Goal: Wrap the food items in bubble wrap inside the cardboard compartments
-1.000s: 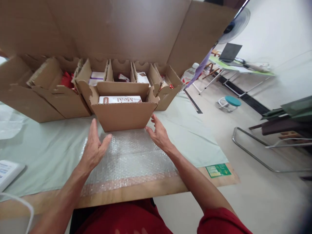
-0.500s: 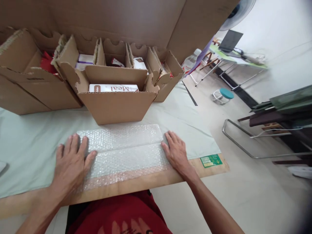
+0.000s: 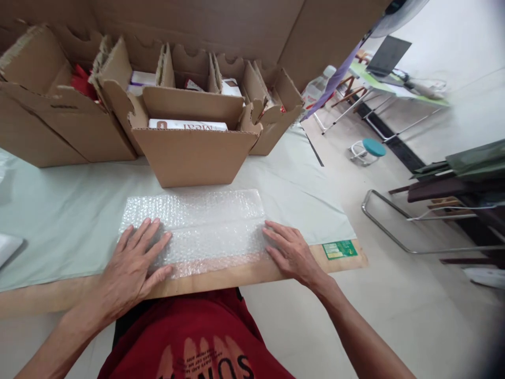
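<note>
A sheet of clear bubble wrap (image 3: pixel 213 226) lies flat near the table's front edge, with a crease or fold line running across its middle. My left hand (image 3: pixel 136 258) rests palm down over its left end, fingers spread. At the right end, my right hand (image 3: pixel 290 247) lies with its fingers stretched out and its fingertips at the wrap's edge. Just behind the wrap stands an open cardboard box (image 3: pixel 197 158), holding a white carton (image 3: pixel 185 125) printed "Meal".
More open cardboard boxes (image 3: pixel 90 131) line the back of the table, with small packets inside. A white object (image 3: pixel 8 247) sits at the far left. A green label (image 3: pixel 339 249) is on the right front corner. Beyond are a teal stool (image 3: pixel 374 147) and a laptop (image 3: pixel 389 59).
My left hand has slid right and toward me, onto the wrap's lower left part. My right hand has shifted slightly lower along the right edge. The view has tilted a little.
</note>
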